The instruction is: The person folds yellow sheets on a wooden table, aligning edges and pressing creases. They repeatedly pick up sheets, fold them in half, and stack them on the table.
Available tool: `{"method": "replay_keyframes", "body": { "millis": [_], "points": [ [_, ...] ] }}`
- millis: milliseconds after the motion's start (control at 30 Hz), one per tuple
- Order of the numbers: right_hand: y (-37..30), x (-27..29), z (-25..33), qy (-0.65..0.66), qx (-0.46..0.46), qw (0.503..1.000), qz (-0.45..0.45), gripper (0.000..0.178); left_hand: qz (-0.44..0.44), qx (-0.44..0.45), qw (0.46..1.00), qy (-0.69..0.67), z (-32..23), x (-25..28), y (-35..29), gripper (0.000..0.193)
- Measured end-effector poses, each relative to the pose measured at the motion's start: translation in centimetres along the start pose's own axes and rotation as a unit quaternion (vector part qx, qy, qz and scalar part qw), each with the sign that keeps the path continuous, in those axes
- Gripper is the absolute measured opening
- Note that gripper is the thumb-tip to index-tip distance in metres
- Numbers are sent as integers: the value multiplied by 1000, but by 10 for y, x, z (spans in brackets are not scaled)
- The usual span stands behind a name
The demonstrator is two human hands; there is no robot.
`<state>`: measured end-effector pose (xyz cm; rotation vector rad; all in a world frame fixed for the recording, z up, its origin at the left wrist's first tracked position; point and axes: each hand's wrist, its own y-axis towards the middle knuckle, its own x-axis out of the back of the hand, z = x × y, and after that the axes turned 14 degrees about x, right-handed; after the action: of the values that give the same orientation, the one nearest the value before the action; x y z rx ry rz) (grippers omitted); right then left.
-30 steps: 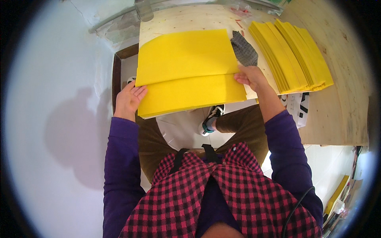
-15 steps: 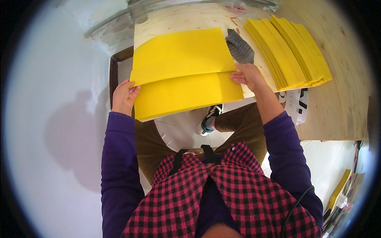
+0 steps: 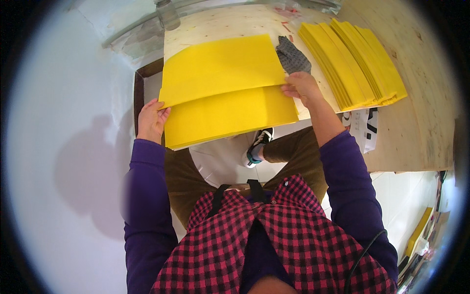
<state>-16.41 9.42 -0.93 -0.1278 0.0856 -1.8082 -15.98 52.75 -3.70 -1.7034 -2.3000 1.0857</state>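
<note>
A yellow sheet [image 3: 220, 63], its material uncertain, lies at the near left of the wooden table. Its near edge crosses a stack of yellow sheets [image 3: 230, 115] whose front overhangs the table edge. My left hand [image 3: 153, 120] pinches the near left corner of the upper sheet between thumb and fingers. At the opposite end of that edge, my right hand [image 3: 301, 88] is closed on the near right corner, its fingertips partly hidden. Just beyond the right hand rests a crumpled dark grey cloth [image 3: 293, 55].
Folded yellow bundles [image 3: 350, 66] stand in rows on the right of the wooden table [image 3: 416, 132]. A white printed bag [image 3: 364, 128] hangs below the bundles. At the far left corner is a clear container [image 3: 168, 14]. A white wall [image 3: 58, 147] runs along my left.
My right hand has shifted slightly up and left along the sheet's near right corner. The left hand keeps its pinch, and the stack stays in place.
</note>
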Motion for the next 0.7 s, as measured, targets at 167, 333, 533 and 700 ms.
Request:
{"method": "replay_keyframes", "body": {
  "millis": [167,333,533,700],
  "points": [
    [-11,6,4,-20,9,1000,-1,26,-16,-8,999,50,0,-1,-20,31],
    [-11,8,-6,-23,-24,999,11,29,-4,12,996,92,3,1,-27,33],
    [7,10,-1,-71,8,997,31,33,-5,36,987,155,-13,0,-15,36],
    [29,6,4,-95,20,995,25,28,-1,30,977,213,-30,-6,10,47]
  ]
}}
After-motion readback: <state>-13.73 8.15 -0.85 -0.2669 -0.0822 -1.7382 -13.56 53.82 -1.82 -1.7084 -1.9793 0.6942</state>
